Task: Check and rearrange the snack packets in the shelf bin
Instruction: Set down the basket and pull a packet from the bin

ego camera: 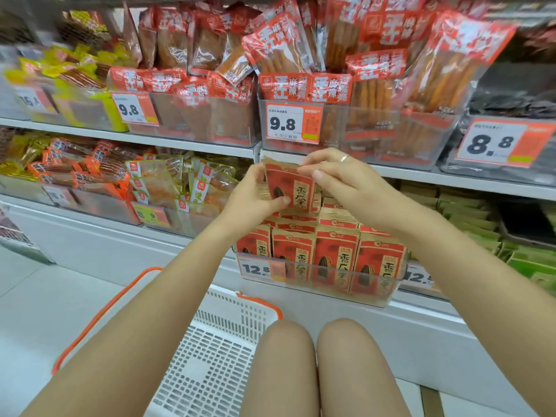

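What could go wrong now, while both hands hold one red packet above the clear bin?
1. The left hand and right hand only pinch the red packet at its edges, so it might slip and fall toward the white basket below.
2. The packets in the clear bin stand tightly in rows; pushing this one back in could crumple it or tip its neighbours.

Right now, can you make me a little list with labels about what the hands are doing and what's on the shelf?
place: shop shelves with snack bins
left hand: holds the lower left edge of a red packet
right hand: pinches the packet's top edge; wears a ring
packet: lifted above its bin, upright, facing the camera
bin: clear, holds rows of matching red packets
price tag: 12.8
floor: white basket with orange handles
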Available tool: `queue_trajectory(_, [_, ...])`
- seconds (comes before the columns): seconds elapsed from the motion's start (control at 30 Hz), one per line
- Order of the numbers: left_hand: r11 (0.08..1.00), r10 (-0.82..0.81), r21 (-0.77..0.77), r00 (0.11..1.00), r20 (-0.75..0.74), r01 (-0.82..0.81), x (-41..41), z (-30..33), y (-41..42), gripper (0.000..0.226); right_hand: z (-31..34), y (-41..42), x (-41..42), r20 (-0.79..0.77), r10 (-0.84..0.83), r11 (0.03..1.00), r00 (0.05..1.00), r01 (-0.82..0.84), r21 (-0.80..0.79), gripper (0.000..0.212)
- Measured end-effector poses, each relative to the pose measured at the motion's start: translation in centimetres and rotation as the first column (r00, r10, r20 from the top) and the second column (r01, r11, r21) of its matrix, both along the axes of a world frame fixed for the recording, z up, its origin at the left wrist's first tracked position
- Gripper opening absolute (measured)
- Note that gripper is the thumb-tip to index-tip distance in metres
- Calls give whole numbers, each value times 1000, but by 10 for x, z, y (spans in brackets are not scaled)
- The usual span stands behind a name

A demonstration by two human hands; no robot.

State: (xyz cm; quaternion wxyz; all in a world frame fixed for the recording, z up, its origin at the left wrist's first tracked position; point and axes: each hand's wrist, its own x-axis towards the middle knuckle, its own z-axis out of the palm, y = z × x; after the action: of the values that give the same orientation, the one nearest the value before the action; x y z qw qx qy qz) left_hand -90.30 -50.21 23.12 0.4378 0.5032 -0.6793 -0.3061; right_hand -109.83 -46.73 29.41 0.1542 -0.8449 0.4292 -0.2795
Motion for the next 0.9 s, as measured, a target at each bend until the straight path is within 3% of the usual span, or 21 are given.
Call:
queue_trajectory(0.2, [998, -69, -23, 993, -94, 67, -14, 4, 33, 38, 5, 33, -25, 346, 50, 990, 937, -92, 107, 29])
queue_trajectory(0.4, [981, -132, 117, 970, -205, 158, -29, 12, 69, 33, -12, 41, -41, 737, -138, 956, 661, -105, 274, 30])
queue_trajectory(0.53, [963, -76, 208, 912, -403, 173, -41, -1, 93, 30, -58, 62, -37, 781, -335, 870, 527, -146, 471, 44])
queue_trajectory(0.77, [943, 15, 295, 862, -506, 156, -57, -35, 119, 23, -100, 87, -28, 726, -467, 808, 505, -92, 583, 33])
queue_trajectory(0.9, [910, 71, 362, 785, -615, 201, -58, -52, 129, 23, -109, 90, -23, 706, -533, 782, 466, -49, 622, 22])
